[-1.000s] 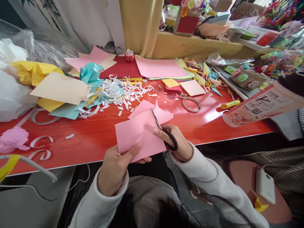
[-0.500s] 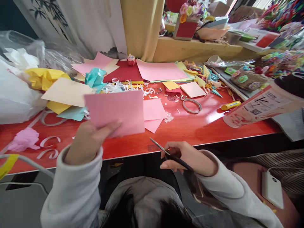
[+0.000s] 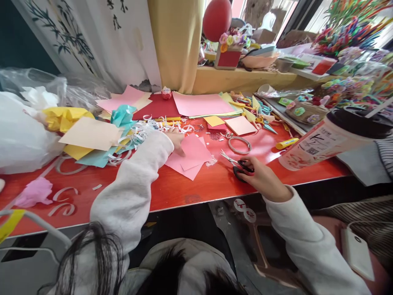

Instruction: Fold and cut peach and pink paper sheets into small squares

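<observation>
My left hand [image 3: 175, 141] reaches over the desk at the left edge of the pink paper sheets [image 3: 198, 152], its thumb apart from the other fingers. The sheets lie overlapped on the red desk; whether the hand touches them is hard to tell. White curled paper strips [image 3: 150, 124] lie just beside that hand. My right hand [image 3: 261, 175] is closed on the black handles of a pair of scissors [image 3: 235, 162], low over the desk near its front edge. The blades are slightly apart and point up-left. A round metal ring [image 3: 239, 145] lies just beyond them.
A tilted lidded drink cup [image 3: 316, 141] stands at the right, with a yellow tube [image 3: 287, 143] beside it. Coloured paper [image 3: 92, 133] and a white plastic bag [image 3: 27, 139] fill the left. A large pink sheet [image 3: 199, 104] lies at the back.
My left hand has moved forward and right, and the pink sheet it held up is no longer raised. My right hand has carried the scissors forward over the desk. The view has tilted upward.
</observation>
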Action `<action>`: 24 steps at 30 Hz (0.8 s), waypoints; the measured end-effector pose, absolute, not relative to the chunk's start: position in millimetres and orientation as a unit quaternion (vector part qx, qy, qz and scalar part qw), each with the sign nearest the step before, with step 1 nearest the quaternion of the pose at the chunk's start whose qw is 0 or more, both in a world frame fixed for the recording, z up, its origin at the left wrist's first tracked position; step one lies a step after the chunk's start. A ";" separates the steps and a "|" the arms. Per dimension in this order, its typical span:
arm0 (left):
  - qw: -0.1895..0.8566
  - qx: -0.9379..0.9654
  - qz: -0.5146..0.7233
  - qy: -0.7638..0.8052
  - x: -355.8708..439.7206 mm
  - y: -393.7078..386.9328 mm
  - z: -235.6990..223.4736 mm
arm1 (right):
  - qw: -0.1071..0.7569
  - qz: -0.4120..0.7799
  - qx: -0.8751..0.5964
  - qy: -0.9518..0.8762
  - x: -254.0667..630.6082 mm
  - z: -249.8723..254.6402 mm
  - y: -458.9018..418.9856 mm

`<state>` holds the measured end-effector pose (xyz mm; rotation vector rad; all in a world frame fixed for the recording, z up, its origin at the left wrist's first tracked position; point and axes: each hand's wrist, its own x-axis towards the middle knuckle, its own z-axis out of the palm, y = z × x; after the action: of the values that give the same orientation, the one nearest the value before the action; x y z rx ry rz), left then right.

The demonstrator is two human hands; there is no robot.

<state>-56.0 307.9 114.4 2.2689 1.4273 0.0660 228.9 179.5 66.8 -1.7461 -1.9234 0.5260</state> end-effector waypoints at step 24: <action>0.384 0.719 0.415 0.404 -44.4 299.6 121.3 | 0.510 0.317 -0.515 -0.612 157.4 94.7 271.1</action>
<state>-44.4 299.6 121.3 1.8318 1.0296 1.0587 157.4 271.1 94.7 -1.2392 -1.4729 0.7635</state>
